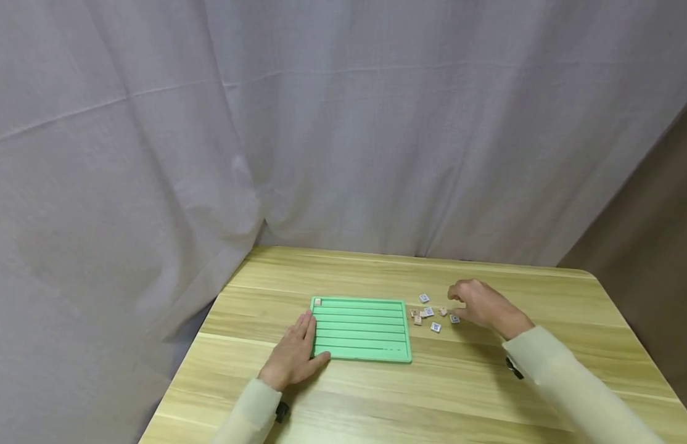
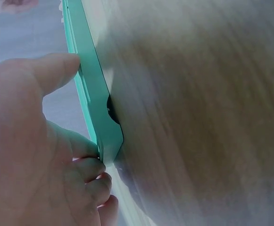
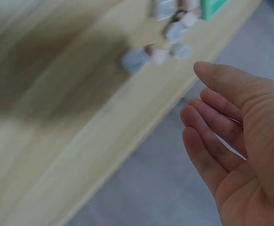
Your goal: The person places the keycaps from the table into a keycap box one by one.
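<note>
My left hand [image 1: 292, 351] rests at the near left corner of a green ridged tray [image 1: 360, 337]. Its fingers lie straight along the left side, and the thumb touches the front edge. The left wrist view has the thumb on the green rim [image 2: 87, 70], fingers against the corner. A small pale tile [image 1: 318, 302] sits in the tray's far left corner. My right hand [image 1: 482, 307] hovers over the right end of a group of small square tiles, close to a blue-marked tile [image 1: 454, 319]. In the right wrist view its fingers are loosely bent, with nothing between them and the thumb.
Several loose tiles, including a white one [image 1: 435, 327] and a beige one [image 1: 418, 320], lie to the tray's right. Everything stands on a wooden table [image 1: 354, 401]. Grey curtains [image 1: 343, 154] hang behind the table and at its left.
</note>
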Tool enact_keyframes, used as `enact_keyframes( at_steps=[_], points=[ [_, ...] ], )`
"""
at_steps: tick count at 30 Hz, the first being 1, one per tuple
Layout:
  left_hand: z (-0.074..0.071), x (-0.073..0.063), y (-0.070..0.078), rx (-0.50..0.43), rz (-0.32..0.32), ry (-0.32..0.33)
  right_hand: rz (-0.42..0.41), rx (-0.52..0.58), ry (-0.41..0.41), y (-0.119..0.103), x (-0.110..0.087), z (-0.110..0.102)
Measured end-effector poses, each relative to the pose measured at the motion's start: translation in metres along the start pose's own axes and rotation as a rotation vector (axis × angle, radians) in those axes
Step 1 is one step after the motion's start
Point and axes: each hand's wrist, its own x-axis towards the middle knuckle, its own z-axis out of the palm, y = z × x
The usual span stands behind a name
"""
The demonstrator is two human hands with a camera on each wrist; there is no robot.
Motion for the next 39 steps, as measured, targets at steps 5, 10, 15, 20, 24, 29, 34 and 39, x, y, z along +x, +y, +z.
enact_keyframes(
  at_steps=[5, 10, 15, 20, 24, 29, 34, 39],
  points=[
    [0.001, 0.0, -0.001, 0.001, -0.002, 0.001, 0.05, 0.035, -0.052, 0.011, -0.012, 0.01],
    [0.002, 0.001, -0.003, -0.003, -0.003, 0.006, 0.082, 0.082, -0.055, 0.016, -0.015, 0.022],
    [0.004, 0.002, -0.003, -0.013, -0.005, 0.005, 0.073, 0.104, -0.048, 0.019, -0.013, 0.035],
    [0.004, 0.002, -0.002, -0.025, -0.008, 0.001, 0.063, 0.095, -0.047, 0.019, -0.011, 0.042],
    [0.001, 0.002, 0.0, -0.024, -0.008, 0.0, 0.062, 0.077, -0.059, 0.02, -0.009, 0.045],
    [-0.001, 0.002, 0.002, -0.012, -0.006, 0.0, 0.07, 0.068, -0.071, 0.021, -0.007, 0.048],
    [-0.002, 0.003, 0.001, -0.004, -0.005, 0.01, 0.077, 0.077, -0.072, 0.022, -0.005, 0.049],
    [-0.001, 0.002, 0.001, 0.002, -0.01, 0.0, 0.068, 0.078, -0.083, 0.023, -0.004, 0.052]
  ],
)
